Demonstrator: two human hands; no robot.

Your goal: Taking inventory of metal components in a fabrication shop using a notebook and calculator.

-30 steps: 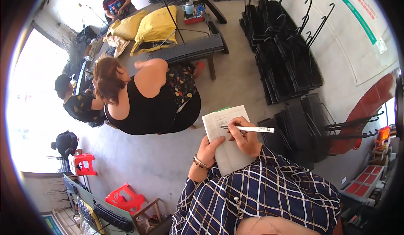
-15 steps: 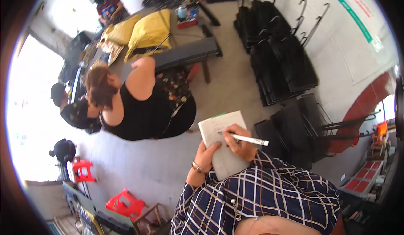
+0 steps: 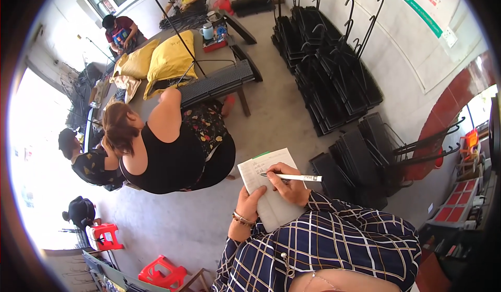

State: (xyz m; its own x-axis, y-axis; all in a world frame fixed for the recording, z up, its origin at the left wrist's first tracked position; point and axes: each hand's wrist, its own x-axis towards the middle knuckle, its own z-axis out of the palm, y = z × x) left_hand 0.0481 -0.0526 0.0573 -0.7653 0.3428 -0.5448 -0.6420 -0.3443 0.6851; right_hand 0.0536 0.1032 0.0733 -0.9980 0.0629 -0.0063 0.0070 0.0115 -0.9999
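A white notebook (image 3: 279,208) lies open against my front, with lines of handwriting on its upper page. My left hand (image 3: 247,206) grips its left edge, thumb across the paper and fingers beneath. In my right hand (image 3: 288,185) is a white pen (image 3: 300,177), pinched between thumb and fingers. The pen's tip rests at or just above the written lines; contact is too fine to tell. My right hand lies over the right side of the notebook.
Stacks of black racks with hooked rods (image 3: 342,78) stand along the right wall. A person in a black top (image 3: 175,156) sits ahead-left at a table bearing yellow sacks (image 3: 169,59) and a long black perforated piece (image 3: 216,83). Other people work farther back. Red stools (image 3: 163,273) stand lower left.
The view has tilted, bringing another person at the far end of the table into sight. The notebook appears slightly lower and further left. Both hands keep their holds.
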